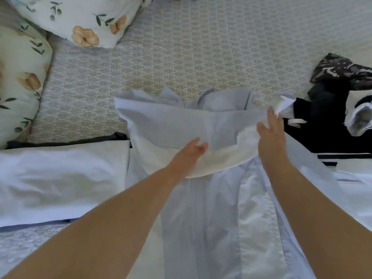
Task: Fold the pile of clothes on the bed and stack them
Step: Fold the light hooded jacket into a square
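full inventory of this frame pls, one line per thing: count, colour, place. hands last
light blue shirt: 1, pale blue, centre foreground, far end folded back toward the person
floral pillows: 2, pale with orange flowers and green leaves, top left
bedspread: 1, grey-beige patterned, covering the bed
white folded fabric: 1, white, left of the shirt
dark clothes pile: 1 heap, black, white and a dark print, right edge; item count unclear
left hand: 1, on the folded shirt layer, left side; grip blurred
right hand: 1, fingers straight, on the shirt's right side
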